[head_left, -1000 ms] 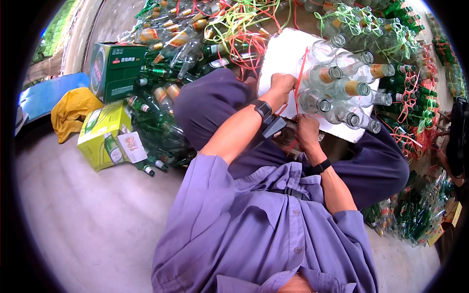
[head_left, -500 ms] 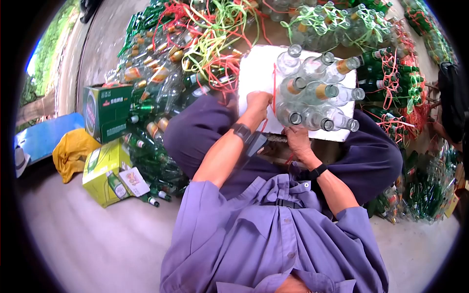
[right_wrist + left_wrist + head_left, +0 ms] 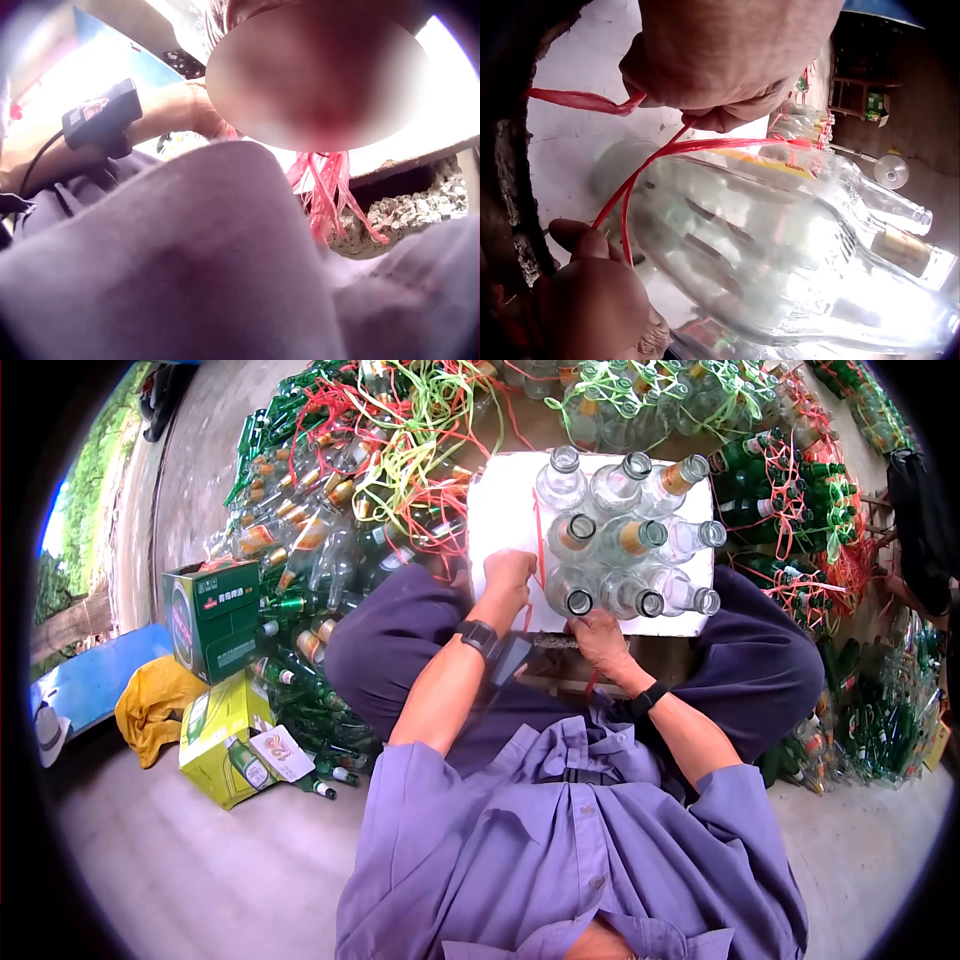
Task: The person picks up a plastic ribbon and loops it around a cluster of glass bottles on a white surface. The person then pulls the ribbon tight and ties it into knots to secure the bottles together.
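Note:
Several clear glass bottles (image 3: 620,545), some with gold neck labels, stand bunched on a white board (image 3: 495,495) across the person's lap. Red plastic twine (image 3: 540,540) runs along the bunch's left side; in the left wrist view the twine (image 3: 705,144) goes round the bottles and crosses over itself low on them. The left hand (image 3: 510,575), over the board's left part, grips a strand with curled fingers. At the board's near edge, the right hand (image 3: 603,643) pinches another strand between thumb and finger (image 3: 577,236). Loose red twine ends (image 3: 326,191) hang below the right hand.
Loose bottles (image 3: 325,560) lie heaped at the left, under tangled red and green twine (image 3: 425,440). A green carton (image 3: 212,618), a yellow-green box (image 3: 225,745) and a yellow cloth (image 3: 150,705) sit beside them. Tied bundles of green bottles (image 3: 790,510) stand at the right.
The head view has shifted, so board, bottles and hands appear farther left. The twine strand now lies straighter and nearer the bottles. Both hands keep their holds near the board's left and near edges.

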`<state>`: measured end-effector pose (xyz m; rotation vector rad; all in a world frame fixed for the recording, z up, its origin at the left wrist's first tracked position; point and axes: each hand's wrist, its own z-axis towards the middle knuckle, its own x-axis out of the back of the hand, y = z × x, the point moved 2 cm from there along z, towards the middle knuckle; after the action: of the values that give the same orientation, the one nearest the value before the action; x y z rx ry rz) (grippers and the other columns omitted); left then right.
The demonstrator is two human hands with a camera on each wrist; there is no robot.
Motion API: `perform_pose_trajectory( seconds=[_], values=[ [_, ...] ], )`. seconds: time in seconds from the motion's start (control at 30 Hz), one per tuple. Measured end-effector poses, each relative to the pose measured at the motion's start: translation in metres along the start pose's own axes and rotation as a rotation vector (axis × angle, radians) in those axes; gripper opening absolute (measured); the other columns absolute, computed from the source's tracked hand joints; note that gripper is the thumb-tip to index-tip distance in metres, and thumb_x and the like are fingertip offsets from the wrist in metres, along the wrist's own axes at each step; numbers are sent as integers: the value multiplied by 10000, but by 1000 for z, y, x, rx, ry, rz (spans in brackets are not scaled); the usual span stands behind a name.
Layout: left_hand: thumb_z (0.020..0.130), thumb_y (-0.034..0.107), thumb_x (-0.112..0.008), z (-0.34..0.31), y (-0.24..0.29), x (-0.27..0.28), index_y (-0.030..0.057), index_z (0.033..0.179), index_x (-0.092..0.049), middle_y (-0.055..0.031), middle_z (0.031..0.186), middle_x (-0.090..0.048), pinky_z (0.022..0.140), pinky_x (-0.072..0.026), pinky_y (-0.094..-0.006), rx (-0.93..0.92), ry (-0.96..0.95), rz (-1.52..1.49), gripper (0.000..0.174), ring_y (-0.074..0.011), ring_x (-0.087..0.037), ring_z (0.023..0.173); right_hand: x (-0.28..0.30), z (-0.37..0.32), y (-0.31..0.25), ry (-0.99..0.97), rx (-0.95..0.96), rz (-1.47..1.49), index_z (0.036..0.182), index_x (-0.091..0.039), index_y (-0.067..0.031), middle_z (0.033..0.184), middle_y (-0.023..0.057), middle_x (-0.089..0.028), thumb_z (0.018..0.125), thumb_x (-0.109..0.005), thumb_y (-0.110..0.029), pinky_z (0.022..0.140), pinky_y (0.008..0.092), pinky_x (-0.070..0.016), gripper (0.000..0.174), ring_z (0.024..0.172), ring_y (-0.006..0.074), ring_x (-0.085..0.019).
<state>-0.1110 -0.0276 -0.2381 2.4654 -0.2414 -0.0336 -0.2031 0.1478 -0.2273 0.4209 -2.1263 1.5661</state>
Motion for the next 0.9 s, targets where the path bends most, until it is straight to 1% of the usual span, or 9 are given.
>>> perform_pose_trajectory(
  seconds=[0.07,0.23,0.3,0.4,0.47,0.53,0.6,0.67,0.9],
  values=[
    [622,-97,-591,-2,3,2,102,579,-450,3,515,-384,369,-162,-295,7,-1,9,247,-112,-282,360,-2,2,2,32,76,-131,796,-639,-1,832,171,-642,915,-488,-150,761,426,-494,243,849,357,-628],
    [627,-84,-591,-3,3,2,98,579,-458,10,501,-372,365,-165,-294,45,19,30,230,-107,-275,349,-4,3,6,44,42,-27,795,-639,2,809,180,-639,922,-492,-165,751,429,-492,257,816,363,-631],
    [628,-61,-621,5,0,6,21,584,-532,-40,520,-412,391,-211,-350,60,-20,7,129,-156,-343,408,-8,3,11,51,87,-53,792,-641,3,806,181,-639,924,-493,-170,743,428,-492,264,806,363,-634],
    [653,-14,-603,-2,2,13,109,575,-457,35,486,-328,385,-157,-283,140,-66,16,207,-95,-257,365,-11,4,15,98,221,-200,805,-667,-40,774,121,-664,857,-522,-123,724,390,-503,175,768,301,-648],
    [664,17,-621,-4,4,22,101,596,-505,52,488,-314,397,-162,-280,139,-109,17,158,-83,-244,376,-12,5,19,72,92,-107,808,-673,-50,777,115,-663,836,-535,-124,723,387,-504,159,766,295,-649],
    [684,53,-641,-10,6,28,91,618,-562,60,494,-331,398,-161,-289,94,-209,85,110,-72,-236,382,-9,5,15,70,217,-217,809,-676,-49,788,117,-665,828,-540,-128,727,382,-506,159,769,294,-651],
    [711,96,-662,-17,7,36,66,697,-662,64,523,-436,405,-196,-270,24,-267,161,33,-60,-290,413,-11,7,19,57,99,-95,815,-680,-46,804,122,-668,833,-535,-126,727,379,-511,166,778,299,-653],
    [729,111,-662,-21,7,39,42,782,-718,45,597,-546,442,-272,-234,-295,-388,418,103,-53,-371,476,-11,7,20,58,146,-150,822,-682,-42,810,127,-670,842,-529,-125,731,379,-513,175,785,304,-654],
    [791,205,-770,-13,-8,51,8,886,-739,-23,743,-667,614,-451,-251,-491,-538,707,221,-102,-564,653,-8,7,15,91,149,-106,789,-712,-6,827,171,-671,866,-472,-164,749,391,-495,297,792,326,-645]
  ],
)
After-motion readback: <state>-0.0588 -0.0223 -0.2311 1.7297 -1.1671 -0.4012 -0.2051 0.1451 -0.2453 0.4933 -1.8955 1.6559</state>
